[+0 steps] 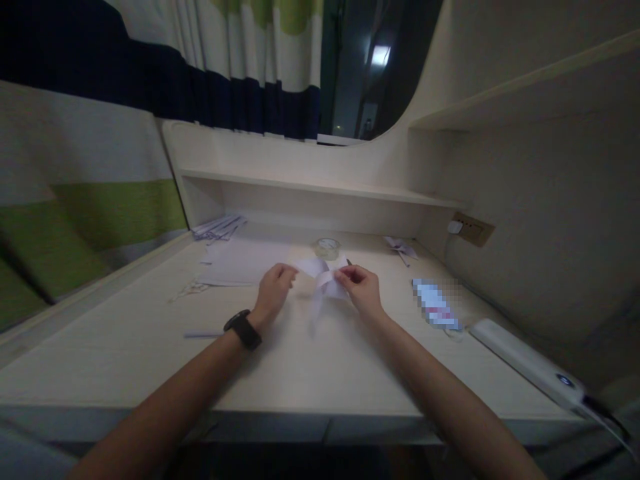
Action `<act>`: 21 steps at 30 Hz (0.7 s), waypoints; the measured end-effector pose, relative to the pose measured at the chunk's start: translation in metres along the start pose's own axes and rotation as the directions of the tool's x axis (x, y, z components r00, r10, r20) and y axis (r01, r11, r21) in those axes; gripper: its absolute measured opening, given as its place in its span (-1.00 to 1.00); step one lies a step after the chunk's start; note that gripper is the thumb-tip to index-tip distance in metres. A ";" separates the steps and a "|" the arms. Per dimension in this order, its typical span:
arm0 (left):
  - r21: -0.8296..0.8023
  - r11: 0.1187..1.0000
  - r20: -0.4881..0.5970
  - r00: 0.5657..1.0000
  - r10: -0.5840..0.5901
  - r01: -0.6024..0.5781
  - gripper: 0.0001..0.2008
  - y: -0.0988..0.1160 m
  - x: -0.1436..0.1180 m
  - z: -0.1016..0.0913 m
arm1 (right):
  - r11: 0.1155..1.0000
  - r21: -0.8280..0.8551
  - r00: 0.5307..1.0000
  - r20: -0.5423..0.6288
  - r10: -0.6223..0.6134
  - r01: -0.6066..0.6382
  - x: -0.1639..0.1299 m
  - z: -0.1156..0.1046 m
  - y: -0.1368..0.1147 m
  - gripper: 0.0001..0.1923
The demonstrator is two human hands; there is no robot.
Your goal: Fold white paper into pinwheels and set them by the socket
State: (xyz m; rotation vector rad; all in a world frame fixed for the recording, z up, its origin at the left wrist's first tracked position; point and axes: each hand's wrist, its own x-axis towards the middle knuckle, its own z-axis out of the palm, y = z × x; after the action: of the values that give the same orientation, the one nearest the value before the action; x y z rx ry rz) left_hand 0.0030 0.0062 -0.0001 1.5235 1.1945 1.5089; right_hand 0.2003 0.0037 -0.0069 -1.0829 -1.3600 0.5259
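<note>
Between my two hands, above the desk, is a white paper pinwheel (pixel 324 285) with its blades curling over. My right hand (pixel 361 285) pinches it near the middle, thumb and forefinger together. A dark pointed tip (pixel 349 262) shows just behind those fingers; what it belongs to is hidden. At the left end of the paper, my left hand (pixel 277 285) has its fingertips closed on a blade corner. A dark watch (pixel 243 329) is on the left wrist. Beside that wrist lies a thin rolled paper stick (pixel 204 335), partly covered by the forearm.
A roll of clear tape (pixel 328 248) stands behind the paper. White sheets (pixel 245 260) and a pile of paper sticks (pixel 219 228) lie back left. Another pinwheel (pixel 401 248) sits back right. A phone (pixel 435 305) and a white power strip (pixel 525 363) line the right side.
</note>
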 end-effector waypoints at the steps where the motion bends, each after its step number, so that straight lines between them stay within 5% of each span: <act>1: -0.148 0.982 0.097 0.990 -0.101 0.114 -0.81 -0.004 0.000 0.003 | 1.000 0.004 0.999 -0.037 0.010 -0.010 0.000 0.000 0.001 -0.71; 4: -0.344 0.865 0.473 0.863 -0.177 0.366 -0.74 -0.005 -0.005 0.011 | 0.998 0.043 0.994 -0.102 0.046 -0.042 -0.001 0.003 0.003 -0.70; 7: -0.385 0.820 0.658 0.749 -0.077 0.423 -0.69 0.001 -0.011 0.017 | 0.994 0.067 0.992 -0.085 0.092 -0.086 -0.005 0.007 0.002 -0.71; 12: -0.489 0.782 0.642 0.767 0.022 0.387 -0.67 0.000 -0.009 0.017 | 0.994 -0.106 0.999 -0.042 0.017 -0.022 -0.011 0.009 -0.002 -0.77; 16: -0.465 0.815 0.610 0.792 0.011 0.347 -0.67 -0.008 -0.005 0.014 | 0.932 -0.324 0.983 -0.033 -0.181 0.160 -0.014 0.004 -0.010 -0.84; 21: -0.395 0.841 0.616 0.786 -0.057 0.370 -0.66 -0.008 -0.006 0.011 | 0.865 -0.389 0.940 0.009 -0.341 0.317 -0.015 0.002 -0.013 -0.89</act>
State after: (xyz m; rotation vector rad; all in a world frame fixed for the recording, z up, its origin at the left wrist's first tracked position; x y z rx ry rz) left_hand 0.0136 0.0052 -0.0103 1.2839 0.5290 0.9624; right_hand 0.1922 -0.0143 -0.0036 -1.1335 -1.5955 -0.0336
